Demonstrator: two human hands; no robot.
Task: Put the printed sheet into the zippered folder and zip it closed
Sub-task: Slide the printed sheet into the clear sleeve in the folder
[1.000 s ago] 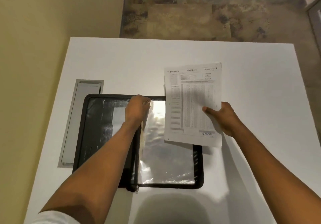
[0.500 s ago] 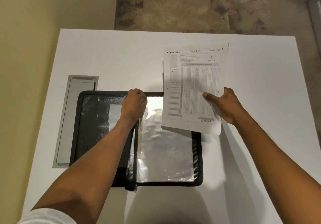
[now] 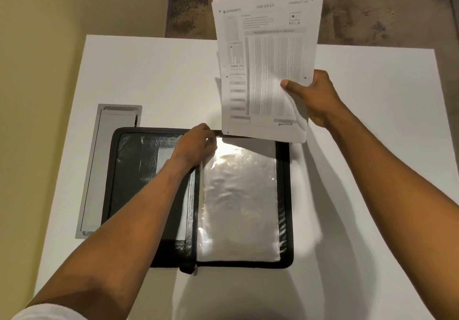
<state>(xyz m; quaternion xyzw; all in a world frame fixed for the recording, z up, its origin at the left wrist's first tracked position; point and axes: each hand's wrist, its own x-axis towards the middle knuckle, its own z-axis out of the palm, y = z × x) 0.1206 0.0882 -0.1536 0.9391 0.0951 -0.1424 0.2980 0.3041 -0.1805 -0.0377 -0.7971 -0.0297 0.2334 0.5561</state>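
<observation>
**Black folder open, printed sheet held above its far edge**

Black and zippered, the folder [image 3: 198,198] lies open flat on the white desk [image 3: 360,170], nearer the desk's left edge than its right. Its zip pull [image 3: 195,270] hangs at the spine on the near edge. The right half carries a shiny clear plastic sleeve [image 3: 239,205]; the left half shows a dark inner cover with a pale card pocket [image 3: 165,159].

At the top of the spine, the left hand [image 3: 196,146] rests on the folder, its grip narrow, fingertips pinching the sleeve's upper left corner. Whether the sleeve's mouth is parted cannot be told.

Just beyond the folder's far right corner, the right hand [image 3: 315,98] holds the printed sheet [image 3: 268,64] in a closed grip, thumb on the front near the sheet's right edge, fingers behind. The sheet stands nearly upright in the air, its bottom edge over the folder's far edge, clear of the sleeve. More than one leaf shows at its edges.

A grey cable hatch [image 3: 109,168] is set into the desk beside the folder's left edge.
</observation>
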